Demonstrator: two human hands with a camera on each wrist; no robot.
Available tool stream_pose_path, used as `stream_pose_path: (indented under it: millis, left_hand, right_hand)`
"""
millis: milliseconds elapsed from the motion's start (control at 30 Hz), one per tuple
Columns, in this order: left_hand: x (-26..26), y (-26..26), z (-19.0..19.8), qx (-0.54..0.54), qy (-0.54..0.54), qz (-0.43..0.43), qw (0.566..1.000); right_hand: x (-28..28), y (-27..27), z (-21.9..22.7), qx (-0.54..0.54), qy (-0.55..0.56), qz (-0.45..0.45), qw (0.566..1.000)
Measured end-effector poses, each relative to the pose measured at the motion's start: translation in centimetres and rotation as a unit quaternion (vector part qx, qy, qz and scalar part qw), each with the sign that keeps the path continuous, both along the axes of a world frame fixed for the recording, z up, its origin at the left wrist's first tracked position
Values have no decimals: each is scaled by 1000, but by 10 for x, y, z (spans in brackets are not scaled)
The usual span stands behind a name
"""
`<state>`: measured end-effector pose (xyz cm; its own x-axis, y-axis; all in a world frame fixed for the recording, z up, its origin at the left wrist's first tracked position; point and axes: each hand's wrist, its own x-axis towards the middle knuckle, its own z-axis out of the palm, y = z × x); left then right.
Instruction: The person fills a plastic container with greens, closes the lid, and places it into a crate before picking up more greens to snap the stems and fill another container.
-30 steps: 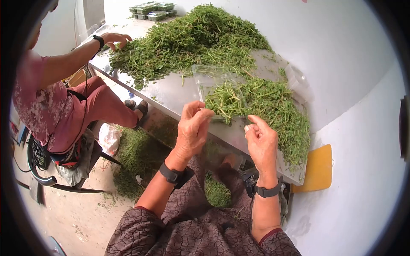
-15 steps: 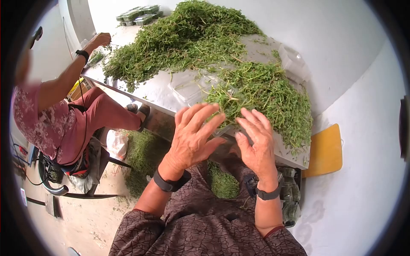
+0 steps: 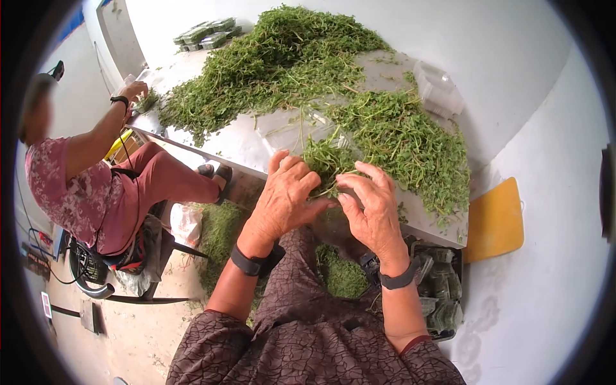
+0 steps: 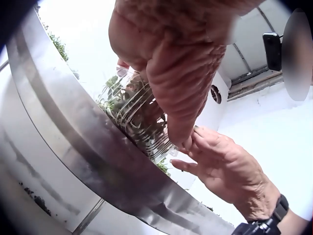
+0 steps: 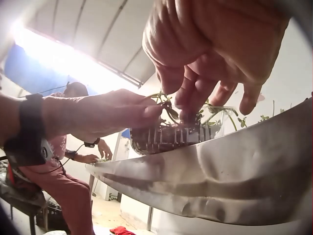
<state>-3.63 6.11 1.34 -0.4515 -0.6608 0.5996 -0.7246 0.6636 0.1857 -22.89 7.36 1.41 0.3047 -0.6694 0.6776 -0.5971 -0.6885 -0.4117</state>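
Note:
A clear ridged plastic box (image 5: 161,139) of leafy green stems (image 3: 326,156) sits at the table's near edge. My left hand (image 3: 282,200) grips the box, its fingers bent over the left side and its thumb towards the near side. Opposite it, my right hand (image 3: 371,208) touches the greens at the box's right side with loosely extended fingers. Loose stems poke out over the rim between the two hands. In the left wrist view, the box wall (image 4: 134,110) shows leaves pressed behind it.
A large heap of greens (image 3: 282,58) and a smaller pile (image 3: 410,141) cover much of the table. Stacked empty boxes (image 3: 438,90) stand by the wall, filled boxes (image 3: 206,34) at the back. Another person (image 3: 96,186) sits at left. A crate of boxes (image 3: 443,292) stands below right.
The box's raised lid has swung down behind it. My hands spread over the box, then closed in on the greens at its near side. The other person's hand moved away from the heap.

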Motion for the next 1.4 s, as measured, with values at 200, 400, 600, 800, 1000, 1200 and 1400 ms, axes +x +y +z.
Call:
stream_pose_path:
  millis: [200,400,600,800,1000,1200,1400]
  left_hand:
    - [3,3,2,-9,28,-11,999]
    - [18,18,-8,-61,86,15,994]
    - [12,21,-15,-48,52,5,997]
    - [0,14,5,-14,-16,8,1000]
    - [-3,6,7,-6,-50,22,998]
    - [-4,2,7,26,-53,27,998]
    - [2,6,13,-1,-47,7,999]
  right_hand:
    - [-6,4,3,-18,-35,-20,999]
    - [-37,13,-9,-22,-86,-94,992]
    - [-49,18,-35,32,-130,-98,986]
    - [-49,20,-37,-4,-84,-108,991]
    - [-49,19,-38,-29,-44,-116,992]
    - [-49,18,-38,-33,-43,-114,992]
    - [-50,18,-38,-25,-36,-112,993]
